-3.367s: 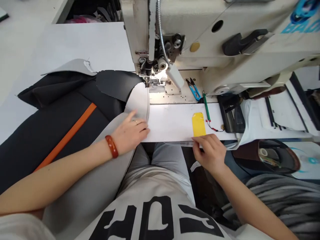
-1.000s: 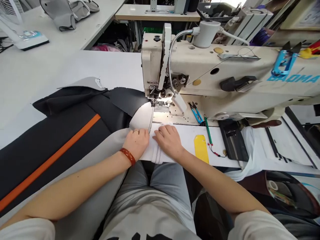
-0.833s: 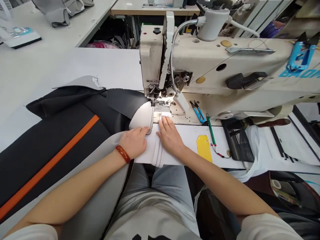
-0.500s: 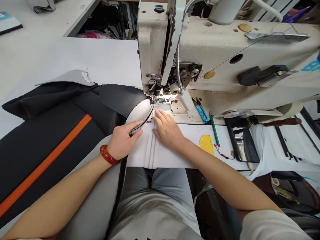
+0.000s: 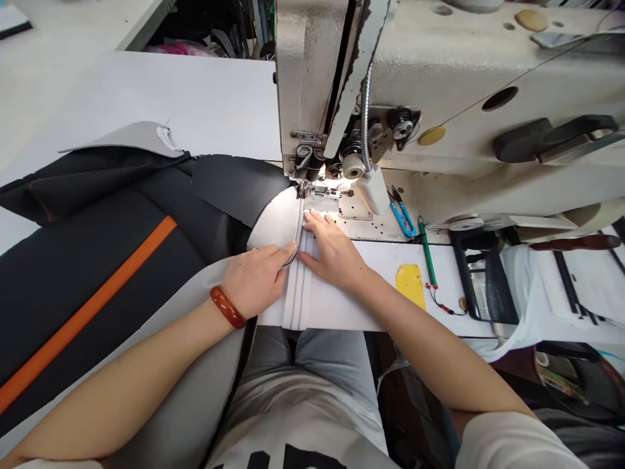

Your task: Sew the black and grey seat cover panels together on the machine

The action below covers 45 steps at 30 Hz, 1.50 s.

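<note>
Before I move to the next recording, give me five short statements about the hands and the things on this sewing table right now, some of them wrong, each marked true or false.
1. The right hand touches the white strip. True.
2. The red-brown bracelet is on the right wrist. False: it is on the left wrist.
3. The blue snips lie beside the green stick. True.
4. The yellow tag is in the left hand. False: the tag lies on the white tabletop, and the left hand is at the edge of the pale gray fabric.
5. An orange stripe runs along the black fabric. True.
</note>
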Each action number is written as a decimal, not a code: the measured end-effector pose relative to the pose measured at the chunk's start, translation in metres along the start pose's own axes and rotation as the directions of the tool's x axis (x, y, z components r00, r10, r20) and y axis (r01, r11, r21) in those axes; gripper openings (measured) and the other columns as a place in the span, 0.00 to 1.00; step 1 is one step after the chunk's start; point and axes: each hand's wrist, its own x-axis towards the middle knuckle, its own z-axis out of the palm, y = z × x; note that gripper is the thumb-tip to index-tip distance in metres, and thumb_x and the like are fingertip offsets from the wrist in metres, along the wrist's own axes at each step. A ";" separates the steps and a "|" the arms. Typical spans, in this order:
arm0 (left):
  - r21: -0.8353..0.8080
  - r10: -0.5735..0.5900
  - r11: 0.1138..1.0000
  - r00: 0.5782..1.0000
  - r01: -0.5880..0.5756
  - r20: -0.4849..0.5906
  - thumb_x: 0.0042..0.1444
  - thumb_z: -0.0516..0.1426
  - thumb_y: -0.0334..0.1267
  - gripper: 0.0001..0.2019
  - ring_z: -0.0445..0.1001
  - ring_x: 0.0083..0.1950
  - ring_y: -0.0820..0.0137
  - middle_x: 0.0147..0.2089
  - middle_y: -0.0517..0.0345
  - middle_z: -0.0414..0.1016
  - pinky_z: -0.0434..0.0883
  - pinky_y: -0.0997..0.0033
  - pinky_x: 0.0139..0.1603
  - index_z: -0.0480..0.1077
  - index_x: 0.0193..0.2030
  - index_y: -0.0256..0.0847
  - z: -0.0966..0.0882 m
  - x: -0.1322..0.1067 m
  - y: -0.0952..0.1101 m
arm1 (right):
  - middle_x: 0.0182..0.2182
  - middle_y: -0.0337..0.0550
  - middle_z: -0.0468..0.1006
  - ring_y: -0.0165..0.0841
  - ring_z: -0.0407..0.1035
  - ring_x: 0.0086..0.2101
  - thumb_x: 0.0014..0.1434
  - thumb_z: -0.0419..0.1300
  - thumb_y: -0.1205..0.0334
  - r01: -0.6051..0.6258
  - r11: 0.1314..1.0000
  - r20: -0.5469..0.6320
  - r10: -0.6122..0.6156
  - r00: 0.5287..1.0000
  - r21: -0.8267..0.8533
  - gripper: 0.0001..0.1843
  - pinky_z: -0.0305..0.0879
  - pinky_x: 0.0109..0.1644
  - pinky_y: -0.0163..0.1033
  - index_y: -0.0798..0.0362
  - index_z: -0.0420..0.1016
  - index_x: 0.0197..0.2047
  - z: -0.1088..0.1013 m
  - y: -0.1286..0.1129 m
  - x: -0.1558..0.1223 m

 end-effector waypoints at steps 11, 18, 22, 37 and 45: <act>0.161 -0.005 0.987 0.995 -0.012 0.102 0.63 0.47 0.32 0.25 0.78 0.41 0.61 0.41 0.52 0.77 0.69 0.65 0.34 0.65 0.66 0.44 0.001 0.005 0.012 | 0.55 0.47 0.77 0.46 0.66 0.57 0.59 0.55 0.70 -0.118 0.993 -0.064 0.117 0.991 -0.023 0.15 0.60 0.62 0.59 0.52 0.75 0.48 -0.011 0.008 -0.006; 0.161 -0.015 0.987 0.994 -0.003 0.111 0.64 0.46 0.32 0.25 0.78 0.41 0.61 0.41 0.51 0.77 0.69 0.65 0.35 0.65 0.66 0.43 0.001 0.009 0.014 | 0.58 0.42 0.75 0.44 0.61 0.61 0.69 0.47 0.67 -0.049 0.989 -0.057 0.041 0.998 -0.140 0.20 0.60 0.59 0.54 0.49 0.74 0.57 0.001 0.004 -0.001; 0.151 -0.030 0.988 0.994 0.014 0.106 0.63 0.46 0.31 0.24 0.78 0.43 0.61 0.41 0.51 0.77 0.70 0.66 0.37 0.65 0.65 0.42 -0.002 0.021 0.015 | 0.62 0.48 0.71 0.48 0.59 0.62 0.67 0.46 0.69 -0.032 0.975 -0.031 0.026 0.999 -0.221 0.21 0.61 0.56 0.54 0.54 0.72 0.58 0.002 0.002 0.013; 0.160 -0.020 0.987 1.000 0.018 0.012 0.63 0.45 0.29 0.22 0.76 0.43 0.59 0.43 0.49 0.74 0.69 0.61 0.36 0.68 0.61 0.37 0.002 0.036 0.018 | 0.61 0.49 0.71 0.45 0.61 0.62 0.64 0.49 0.68 -0.107 0.993 -0.076 0.103 0.992 -0.041 0.24 0.62 0.61 0.55 0.54 0.69 0.61 0.008 0.016 0.023; 0.214 0.006 0.977 1.000 -0.009 0.015 0.60 0.49 0.30 0.15 0.71 0.46 0.57 0.46 0.46 0.72 0.67 0.58 0.41 0.74 0.47 0.34 0.002 0.023 0.024 | 0.60 0.46 0.73 0.44 0.61 0.63 0.64 0.47 0.75 0.024 0.996 -0.018 -0.025 1.000 -0.088 0.23 0.60 0.65 0.54 0.54 0.76 0.55 0.012 -0.005 0.008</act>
